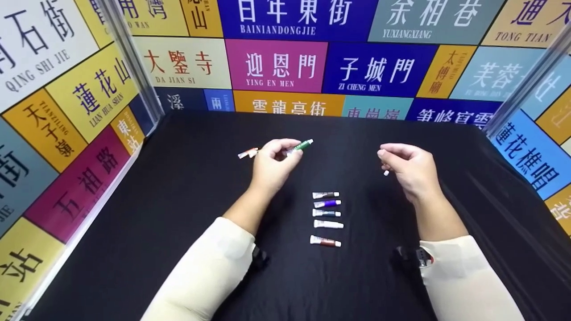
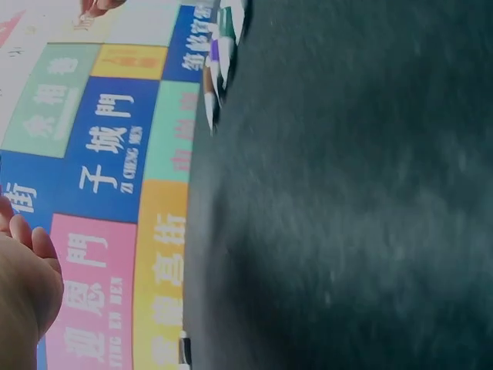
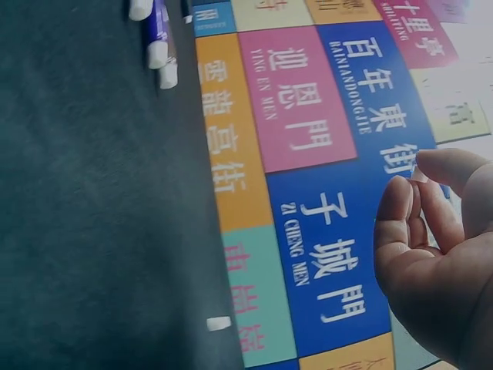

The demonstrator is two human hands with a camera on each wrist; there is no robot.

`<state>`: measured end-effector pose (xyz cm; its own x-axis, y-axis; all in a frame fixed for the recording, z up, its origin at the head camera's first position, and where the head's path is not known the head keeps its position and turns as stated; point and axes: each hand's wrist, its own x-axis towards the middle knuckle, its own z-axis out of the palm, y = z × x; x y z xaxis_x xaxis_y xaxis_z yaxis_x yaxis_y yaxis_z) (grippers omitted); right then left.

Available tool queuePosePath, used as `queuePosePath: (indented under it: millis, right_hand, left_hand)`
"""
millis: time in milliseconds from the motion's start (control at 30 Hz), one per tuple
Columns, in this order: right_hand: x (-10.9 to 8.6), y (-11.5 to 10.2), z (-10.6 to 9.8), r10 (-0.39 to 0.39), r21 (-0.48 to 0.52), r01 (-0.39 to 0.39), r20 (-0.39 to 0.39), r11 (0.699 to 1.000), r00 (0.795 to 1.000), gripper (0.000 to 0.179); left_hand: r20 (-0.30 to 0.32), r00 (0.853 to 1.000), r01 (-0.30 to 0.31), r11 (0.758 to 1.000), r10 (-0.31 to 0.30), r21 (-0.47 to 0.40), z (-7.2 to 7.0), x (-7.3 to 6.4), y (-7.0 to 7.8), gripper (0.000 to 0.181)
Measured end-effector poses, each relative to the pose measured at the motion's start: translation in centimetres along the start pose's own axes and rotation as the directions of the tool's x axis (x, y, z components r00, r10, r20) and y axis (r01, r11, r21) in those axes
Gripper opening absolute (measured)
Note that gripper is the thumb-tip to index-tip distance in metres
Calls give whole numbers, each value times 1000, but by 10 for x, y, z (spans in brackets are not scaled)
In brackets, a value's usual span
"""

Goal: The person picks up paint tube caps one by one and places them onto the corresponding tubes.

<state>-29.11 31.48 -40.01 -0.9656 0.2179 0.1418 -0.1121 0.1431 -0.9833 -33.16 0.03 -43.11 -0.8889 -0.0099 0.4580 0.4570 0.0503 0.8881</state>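
Observation:
In the head view my left hand [image 1: 274,165] pinches a green paint tube [image 1: 303,145] between thumb and fingers, its white cap pointing up and right. Just beyond that hand, partly hidden by it, lie orange-red tubes [image 1: 248,153]. My right hand [image 1: 410,167] is raised at the right, fingertips together. In the right wrist view the right hand [image 3: 439,239] pinches a small pale piece [image 3: 418,174], mostly covered by the fingers. A small white piece [image 1: 386,173] shows just under that hand; a white piece [image 3: 218,323] also lies on the cloth in the right wrist view.
Several paint tubes lie in a column between the forearms: black [image 1: 326,195], purple [image 1: 328,203], dark teal [image 1: 327,213], white [image 1: 328,224] and brown [image 1: 326,241]. Black cloth [image 1: 178,214] covers the table. Panels of coloured signs [image 1: 276,64] surround it.

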Motion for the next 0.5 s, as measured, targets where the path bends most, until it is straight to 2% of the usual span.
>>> queuePosePath:
  millis: [500]
  right_hand:
    - [-20, -31, 2, -155, 84, 155, -1, 984, 988, 10]
  left_hand:
    - [20, 997, -73, 997, 74, -34, 11, -9, 18, 21]
